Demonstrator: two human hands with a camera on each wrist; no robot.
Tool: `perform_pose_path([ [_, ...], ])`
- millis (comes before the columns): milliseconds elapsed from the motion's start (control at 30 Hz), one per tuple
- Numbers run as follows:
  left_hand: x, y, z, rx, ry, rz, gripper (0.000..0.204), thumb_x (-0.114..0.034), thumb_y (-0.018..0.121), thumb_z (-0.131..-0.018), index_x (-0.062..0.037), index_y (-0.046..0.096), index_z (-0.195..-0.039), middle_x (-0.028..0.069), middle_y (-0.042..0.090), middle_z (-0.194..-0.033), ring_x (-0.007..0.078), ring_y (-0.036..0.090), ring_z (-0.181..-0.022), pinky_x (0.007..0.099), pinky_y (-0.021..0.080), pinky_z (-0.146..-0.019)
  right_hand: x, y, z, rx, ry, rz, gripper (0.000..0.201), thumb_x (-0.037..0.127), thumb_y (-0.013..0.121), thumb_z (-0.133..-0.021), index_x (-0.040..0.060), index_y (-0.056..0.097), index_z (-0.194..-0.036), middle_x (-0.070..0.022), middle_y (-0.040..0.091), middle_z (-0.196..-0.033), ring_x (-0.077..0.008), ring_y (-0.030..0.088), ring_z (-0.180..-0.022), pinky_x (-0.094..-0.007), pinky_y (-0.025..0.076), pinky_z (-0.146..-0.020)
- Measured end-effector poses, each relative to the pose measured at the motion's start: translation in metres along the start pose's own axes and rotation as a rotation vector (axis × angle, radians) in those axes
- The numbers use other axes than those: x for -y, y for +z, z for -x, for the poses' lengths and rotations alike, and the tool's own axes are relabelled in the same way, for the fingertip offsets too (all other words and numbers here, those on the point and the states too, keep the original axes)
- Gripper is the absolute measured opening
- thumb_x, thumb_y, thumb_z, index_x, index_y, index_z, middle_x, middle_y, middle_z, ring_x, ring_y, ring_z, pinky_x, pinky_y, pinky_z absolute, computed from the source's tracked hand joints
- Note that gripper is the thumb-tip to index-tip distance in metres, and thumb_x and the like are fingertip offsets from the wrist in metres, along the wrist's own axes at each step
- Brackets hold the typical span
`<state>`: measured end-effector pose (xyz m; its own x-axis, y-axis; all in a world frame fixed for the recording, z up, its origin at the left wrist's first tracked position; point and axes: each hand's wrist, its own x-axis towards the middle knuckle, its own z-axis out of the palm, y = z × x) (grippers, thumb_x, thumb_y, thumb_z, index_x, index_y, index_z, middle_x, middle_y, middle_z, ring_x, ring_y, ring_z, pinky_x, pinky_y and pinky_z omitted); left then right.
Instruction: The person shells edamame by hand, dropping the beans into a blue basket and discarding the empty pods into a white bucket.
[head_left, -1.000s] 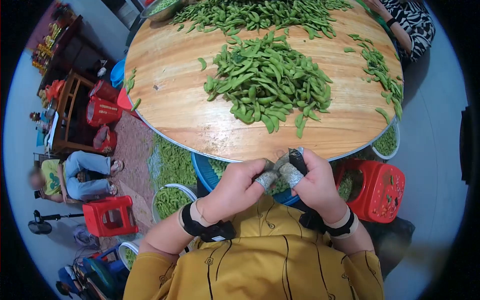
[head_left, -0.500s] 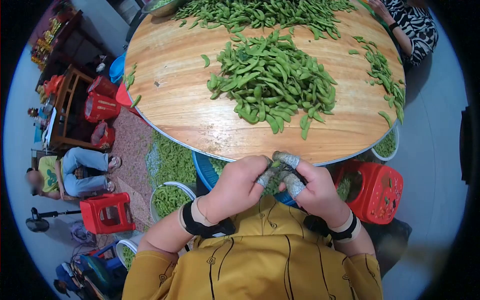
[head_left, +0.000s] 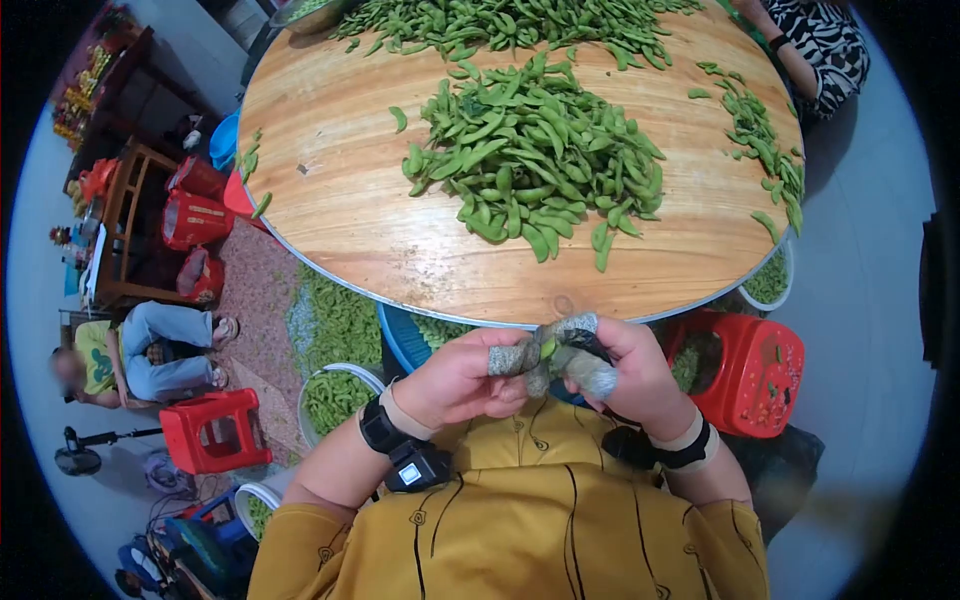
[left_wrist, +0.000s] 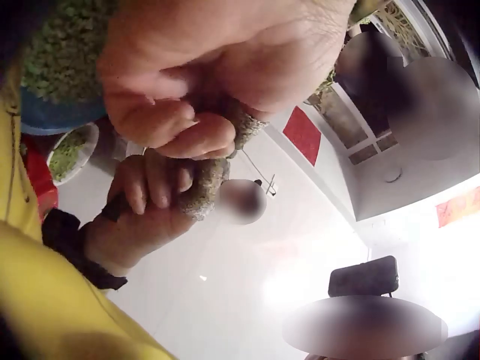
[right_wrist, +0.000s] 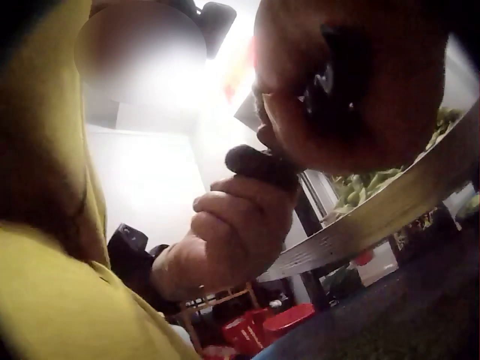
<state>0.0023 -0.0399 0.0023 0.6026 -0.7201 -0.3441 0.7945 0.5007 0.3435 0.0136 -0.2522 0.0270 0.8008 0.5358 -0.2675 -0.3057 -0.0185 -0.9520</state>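
Observation:
Both hands meet over the lap, just off the near table edge. A green soybean pod (head_left: 547,348) shows between their wrapped fingertips. My left hand (head_left: 455,378) pinches the pod's left side, its thumb and forefinger wrapped in grey tape. From the other side my right hand (head_left: 640,372) pinches it too, with taped fingertips and some black material inside the grip. In the left wrist view the left hand's curled fingers (left_wrist: 199,139) hide the pod. A heap of soybean pods (head_left: 540,160) lies on the round wooden table (head_left: 340,220) ahead.
Below the table edge sits a blue basin (head_left: 400,335) of shelled beans. White buckets (head_left: 305,405) of green beans or pods stand at left. A red stool (head_left: 755,375) is at right, another red stool (head_left: 215,430) at left. Another person (head_left: 815,60) sits across the table.
The left hand has turned, its fingers loosening and its palm coming more into view. The right hand stays close beside it, and a bit of green pod now shows between the fingertips.

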Motion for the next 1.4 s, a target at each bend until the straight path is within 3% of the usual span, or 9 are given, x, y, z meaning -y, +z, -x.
perform_pose_path([
  [333,-0.001,-0.005,0.006,0.028,-0.128,0.011,0.011,-0.013,0.050,-0.094,-0.0039,0.055,-0.092,0.0010,0.048,-0.063,0.0118,0.040,-0.047,0.0248,0.029,-0.044,-0.005,-0.002,-0.008,-0.015,-0.168,0.324,0.020,0.010,0.070,-0.079,0.0023,0.064,-0.097,-0.0038,0.062,-0.072,-0.0054,0.051,-0.065,-0.0244,0.047,-0.061],
  [533,-0.003,0.005,0.007,-0.192,0.564,-1.425,0.015,-0.012,0.051,-0.093,-0.0018,0.058,-0.086,0.0028,0.059,-0.066,0.0083,0.055,-0.054,0.0248,0.044,-0.048,-0.012,0.009,-0.007,-0.186,-0.129,0.369,0.021,0.011,0.070,-0.078,0.0013,0.063,-0.095,-0.0075,0.063,-0.074,-0.0107,0.057,-0.065,-0.0268,0.048,-0.061],
  [700,-0.001,0.010,0.005,-0.364,0.594,-1.500,0.007,-0.003,0.055,-0.077,-0.0010,0.056,-0.083,0.0154,0.056,-0.068,0.0337,0.058,-0.063,0.0378,0.047,-0.056,0.002,0.011,-0.006,-0.381,-0.488,0.788,0.023,0.012,0.069,-0.077,0.0010,0.062,-0.096,-0.0126,0.063,-0.080,-0.0252,0.063,-0.068,-0.0327,0.050,-0.060],
  [833,-0.001,0.014,0.003,-0.296,0.785,-1.761,0.008,-0.007,0.057,-0.081,-0.0027,0.055,-0.075,0.0138,0.053,-0.063,0.0289,0.054,-0.053,0.0346,0.042,-0.048,-0.001,0.010,-0.002,-0.237,-0.511,0.833,0.018,0.010,0.067,-0.079,0.0006,0.059,-0.092,-0.0161,0.060,-0.076,-0.0326,0.059,-0.065,-0.0360,0.049,-0.057],
  [967,0.000,0.017,0.008,-0.170,0.698,-1.749,0.009,-0.009,0.059,-0.078,-0.0027,0.054,-0.073,0.0160,0.050,-0.063,0.0351,0.051,-0.057,0.0377,0.041,-0.049,-0.012,0.002,-0.004,-0.208,-0.404,0.571,0.015,0.011,0.067,-0.081,0.0017,0.058,-0.089,-0.0101,0.058,-0.066,-0.0236,0.057,-0.054,-0.0310,0.046,-0.051],
  [1033,-0.004,0.019,0.010,-0.089,0.674,-1.732,0.010,-0.011,0.059,-0.080,-0.0024,0.055,-0.075,0.0151,0.051,-0.062,0.0330,0.053,-0.056,0.0364,0.041,-0.049,-0.001,-0.005,-0.004,0.138,0.276,-0.117,0.014,0.014,0.067,-0.082,0.0031,0.059,-0.088,-0.0023,0.056,-0.062,-0.0107,0.052,-0.049,-0.0232,0.042,-0.046],
  [1267,-0.015,0.014,0.038,-0.009,0.086,-0.975,0.014,-0.010,0.050,-0.094,-0.0015,0.060,-0.090,-0.0029,0.056,-0.065,0.0030,0.051,-0.054,0.0195,0.040,-0.048,-0.011,-0.003,-0.014,0.296,0.262,-0.075,0.015,0.016,0.067,-0.084,0.0035,0.060,-0.088,0.0014,0.055,-0.065,-0.0060,0.051,-0.053,-0.0231,0.042,-0.048],
  [1333,-0.014,0.010,0.045,-0.154,0.049,-0.930,0.014,-0.011,0.051,-0.094,-0.0007,0.060,-0.090,-0.0013,0.057,-0.066,0.0040,0.051,-0.053,0.0199,0.041,-0.048,-0.024,0.006,-0.020,0.146,-0.323,0.227,0.016,0.016,0.066,-0.082,0.0022,0.059,-0.087,-0.0056,0.059,-0.067,-0.0178,0.058,-0.059,-0.0328,0.047,-0.055],
  [1400,-0.014,0.005,0.054,-0.180,0.054,-0.966,0.016,-0.013,0.051,-0.095,-0.0002,0.059,-0.090,-0.0006,0.057,-0.067,0.0040,0.051,-0.053,0.0196,0.042,-0.049,-0.023,0.005,-0.021,0.148,-0.340,0.455,0.016,0.015,0.066,-0.081,0.0020,0.059,-0.087,-0.0102,0.060,-0.071,-0.0252,0.060,-0.064,-0.0367,0.047,-0.059],
])
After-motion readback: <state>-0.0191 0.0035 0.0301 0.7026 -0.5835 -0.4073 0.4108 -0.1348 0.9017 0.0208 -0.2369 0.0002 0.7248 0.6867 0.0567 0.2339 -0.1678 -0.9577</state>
